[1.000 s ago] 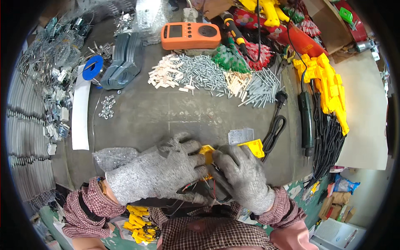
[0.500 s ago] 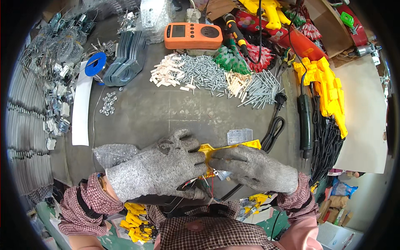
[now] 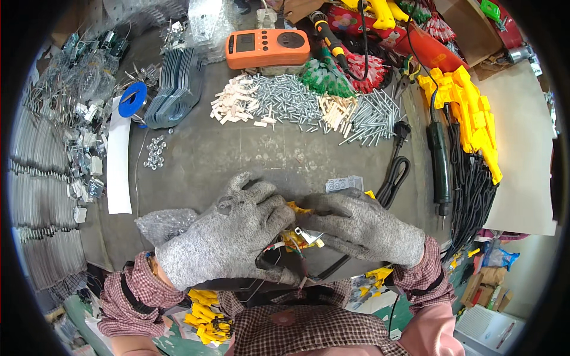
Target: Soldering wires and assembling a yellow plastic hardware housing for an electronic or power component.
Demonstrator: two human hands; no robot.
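Yellow shell [image 3: 300, 209] sits between left hand [image 3: 228, 228] and right hand [image 3: 368, 228], a metal piece [image 3: 307, 236] and wires [image 3: 302, 260] in or against it. Whether either grip is closed, I cannot tell.

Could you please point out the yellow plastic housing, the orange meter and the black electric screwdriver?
Yellow plastic housing [image 3: 300, 209]: head view, exposed upper part.
Orange meter [image 3: 274, 53]: head view, front face.
Black electric screwdriver [image 3: 439, 163]: head view, handle.
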